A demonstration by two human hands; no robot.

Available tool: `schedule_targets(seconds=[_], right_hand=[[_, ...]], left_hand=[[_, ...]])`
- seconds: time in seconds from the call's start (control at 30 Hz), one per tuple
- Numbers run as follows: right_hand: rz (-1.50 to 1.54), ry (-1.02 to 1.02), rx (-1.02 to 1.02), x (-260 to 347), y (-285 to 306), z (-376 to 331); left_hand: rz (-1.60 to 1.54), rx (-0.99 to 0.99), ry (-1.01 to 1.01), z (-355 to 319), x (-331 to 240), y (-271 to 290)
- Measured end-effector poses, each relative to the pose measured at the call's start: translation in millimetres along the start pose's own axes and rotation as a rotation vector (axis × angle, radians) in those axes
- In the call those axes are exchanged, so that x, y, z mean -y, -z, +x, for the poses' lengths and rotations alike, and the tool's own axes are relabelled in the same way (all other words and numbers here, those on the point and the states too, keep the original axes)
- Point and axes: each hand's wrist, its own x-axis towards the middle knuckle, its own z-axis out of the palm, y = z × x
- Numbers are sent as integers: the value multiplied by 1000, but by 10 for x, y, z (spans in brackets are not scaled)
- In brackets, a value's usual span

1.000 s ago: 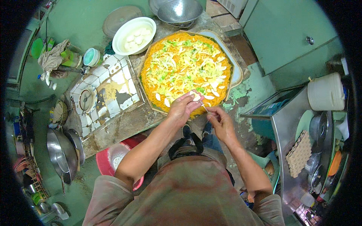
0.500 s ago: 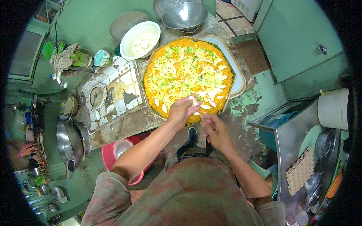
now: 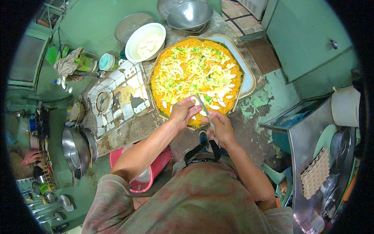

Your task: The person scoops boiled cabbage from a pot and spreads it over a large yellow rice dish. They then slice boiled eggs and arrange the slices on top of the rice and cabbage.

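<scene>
A large tray [image 3: 156, 108] with many sides holds orange noodles [image 3: 167, 84], topped with chopped greens and white egg slices [image 3: 213, 106]. Over its near edge, my left hand [image 3: 182, 112] pinches a piece of peeled egg [image 3: 195, 101] in its fingertips. My right hand [image 3: 219, 126], just to the right, is closed round the handle of a knife [image 3: 204, 106]. The blade points up and left, close beside the egg piece; whether they touch I cannot tell. A white bowl [image 3: 133, 57] with several peeled eggs [image 3: 148, 45] stands behind the tray on the left.
A metal colander [image 3: 190, 15] stands at the back of the worn counter [image 3: 117, 143]. A pale blue tray [image 3: 249, 84] lies under the noodle tray's right side. Below the counter sits a red basin [image 3: 160, 165]. A metal-sided unit [image 3: 302, 163] with an egg carton [image 3: 314, 173] is at right.
The knife blade now shows beside the egg piece, angled up and left; before, it was barely visible. My left hand has shifted slightly left and up. The view has also shifted a little.
</scene>
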Motion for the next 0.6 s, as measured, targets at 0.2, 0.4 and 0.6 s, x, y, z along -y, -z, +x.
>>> schedule_targets(seconds=[0.2,0.4,0.6], right_hand=[[-206,247,81,-375,-121,-217],[-446,475,-47,-589,-193,-4],[99,48,-51,-281,-411,-8]], left_hand=[[-2,53,4,-147,-54,111],[22,35,55,-175,-159,283],[106,5,-16,-58,-198,294]])
